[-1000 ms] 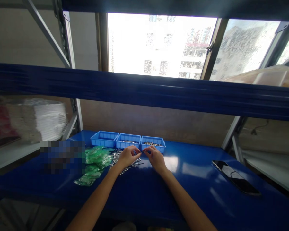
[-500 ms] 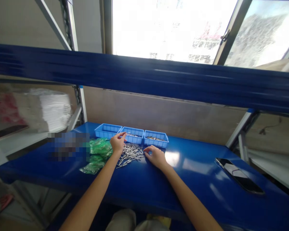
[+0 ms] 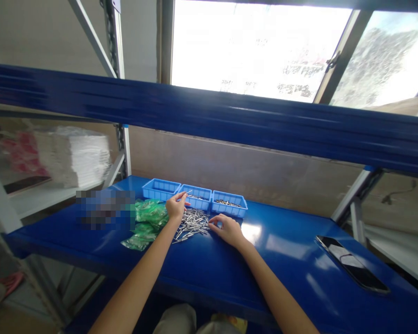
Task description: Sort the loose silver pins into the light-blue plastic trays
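My left hand (image 3: 176, 207) is raised at the front of the middle blue bin (image 3: 202, 204), thumb and fingers pinched on a thin silver metal pin that sticks out past the fingertips. Below and to its right lies a loose pile of metal pins (image 3: 194, 221) on the blue table. At the pile's right edge, my right hand (image 3: 229, 230) rests low with curled fingers, thumb and index tip close together against the pins. Whatever is between those fingertips is too small to make out. Pins also lie in the middle bin and the right blue bin (image 3: 230, 210).
The left blue bin (image 3: 153, 194) adjoins the middle one. Crumpled green plastic bags (image 3: 149, 212) lie left of the pile. A phone (image 3: 351, 263) rests on the table (image 3: 285, 278) at right. A blue shelf beam (image 3: 209, 109) crosses above; white stacks (image 3: 87, 155) stand at left.
The view has shifted slightly, so everything sits a little further right. A pin now shows clearly at my left fingertips near the middle bin. My right hand stays at the pile's edge.
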A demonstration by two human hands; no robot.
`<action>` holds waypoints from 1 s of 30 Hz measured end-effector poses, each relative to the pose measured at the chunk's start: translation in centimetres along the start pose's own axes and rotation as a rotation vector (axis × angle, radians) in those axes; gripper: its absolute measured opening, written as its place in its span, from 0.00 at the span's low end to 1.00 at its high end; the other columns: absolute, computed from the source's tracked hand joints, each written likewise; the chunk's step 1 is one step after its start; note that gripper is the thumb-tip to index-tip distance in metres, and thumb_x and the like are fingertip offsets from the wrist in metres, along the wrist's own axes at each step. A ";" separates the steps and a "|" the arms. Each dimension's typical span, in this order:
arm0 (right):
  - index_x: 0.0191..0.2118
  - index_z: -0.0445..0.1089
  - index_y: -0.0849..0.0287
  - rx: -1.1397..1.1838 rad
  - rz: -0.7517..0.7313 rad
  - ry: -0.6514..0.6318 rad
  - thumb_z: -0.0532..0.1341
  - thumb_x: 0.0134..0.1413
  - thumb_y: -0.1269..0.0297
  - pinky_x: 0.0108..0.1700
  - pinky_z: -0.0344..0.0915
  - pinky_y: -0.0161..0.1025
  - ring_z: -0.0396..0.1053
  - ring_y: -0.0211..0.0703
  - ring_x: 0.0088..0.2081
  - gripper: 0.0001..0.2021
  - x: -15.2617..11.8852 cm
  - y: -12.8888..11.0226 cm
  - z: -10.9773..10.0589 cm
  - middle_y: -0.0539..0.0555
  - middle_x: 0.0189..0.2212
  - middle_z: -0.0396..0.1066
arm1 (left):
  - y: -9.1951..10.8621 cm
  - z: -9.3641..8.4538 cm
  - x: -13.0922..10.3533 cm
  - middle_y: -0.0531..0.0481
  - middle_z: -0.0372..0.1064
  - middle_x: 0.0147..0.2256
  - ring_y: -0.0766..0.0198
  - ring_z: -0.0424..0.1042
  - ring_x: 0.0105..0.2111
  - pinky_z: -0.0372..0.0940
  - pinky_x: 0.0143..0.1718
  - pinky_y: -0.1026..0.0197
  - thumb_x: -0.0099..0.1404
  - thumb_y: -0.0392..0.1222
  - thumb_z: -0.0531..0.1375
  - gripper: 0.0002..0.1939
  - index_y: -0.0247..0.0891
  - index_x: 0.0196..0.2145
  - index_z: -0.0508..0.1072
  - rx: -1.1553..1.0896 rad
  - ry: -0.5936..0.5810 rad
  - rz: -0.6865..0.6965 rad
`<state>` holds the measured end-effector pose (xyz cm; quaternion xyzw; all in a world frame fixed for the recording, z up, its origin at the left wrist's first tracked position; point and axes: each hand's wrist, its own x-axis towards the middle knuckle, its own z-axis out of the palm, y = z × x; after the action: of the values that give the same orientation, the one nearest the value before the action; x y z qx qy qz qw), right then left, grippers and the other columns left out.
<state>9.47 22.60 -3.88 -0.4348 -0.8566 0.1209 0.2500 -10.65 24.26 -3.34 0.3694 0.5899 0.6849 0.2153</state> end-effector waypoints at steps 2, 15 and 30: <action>0.35 0.71 0.50 0.009 -0.003 -0.001 0.55 0.51 0.54 0.30 0.56 0.33 0.67 0.39 0.32 0.11 0.0 0.1 0.0 0.48 0.31 0.70 | 0.1 0.1 -0.1 0.39 0.72 0.38 0.67 0.70 0.19 0.57 0.11 0.70 0.56 0.39 0.58 0.15 0.29 0.40 0.72 -0.014 -0.029 -0.004; 0.33 0.71 0.52 0.027 0.010 -0.048 0.58 0.47 0.52 0.30 0.56 0.33 0.66 0.39 0.32 0.11 -0.1 -0.2 -0.4 0.48 0.31 0.70 | 1.6 0.1 -1.7 0.42 0.71 0.30 0.70 0.64 0.15 0.53 0.12 0.68 0.57 0.53 0.53 0.21 0.32 0.36 0.73 0.058 -0.176 0.025; 0.31 0.70 0.56 0.145 0.101 0.258 0.55 0.50 0.55 0.29 0.58 0.34 0.65 0.36 0.26 0.11 0.5 -0.5 0.1 0.50 0.33 0.70 | 1.3 0.2 -2.2 0.44 0.71 0.32 0.63 0.67 0.25 0.59 0.22 0.65 0.54 0.52 0.54 0.18 0.34 0.31 0.75 0.119 -0.346 0.145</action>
<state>8.83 22.73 -3.56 -0.4700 -0.7835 0.1381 0.3822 -8.94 22.48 -2.65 0.5353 0.5554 0.5888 0.2414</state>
